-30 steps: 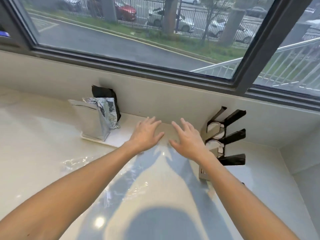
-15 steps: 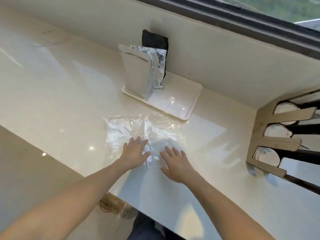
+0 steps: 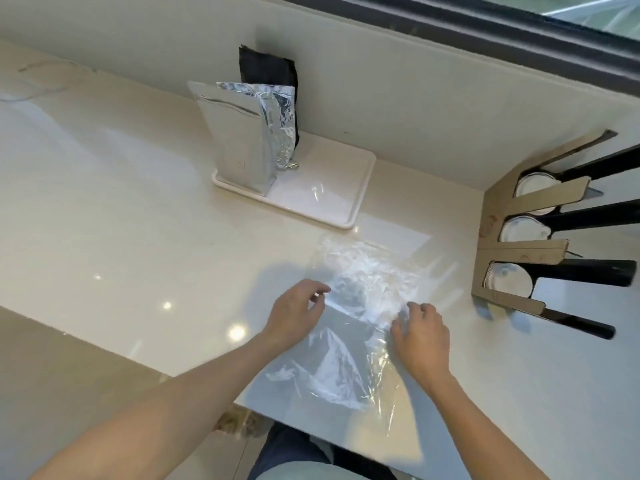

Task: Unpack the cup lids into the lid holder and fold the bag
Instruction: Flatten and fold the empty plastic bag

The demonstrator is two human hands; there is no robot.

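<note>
Lids (image 3: 524, 229) look stacked in the lid holder (image 3: 512, 251) already, so I'm just folding: both hands, left (image 3: 294, 315) and right (image 3: 420, 336), pinch the clear bag (image 3: 360, 306) on the worktop (image 3: 138, 216).

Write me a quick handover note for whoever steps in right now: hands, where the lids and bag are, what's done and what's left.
Left hand pinches the left edge of the clear plastic bag; right hand grips its right side.
Bag lies crumpled on the counter, part over the near edge.
Cup lids sit in the slots of the lid holder at right.
Done: lids unpacked, it seems.
Left: fold the bag flat.
</note>
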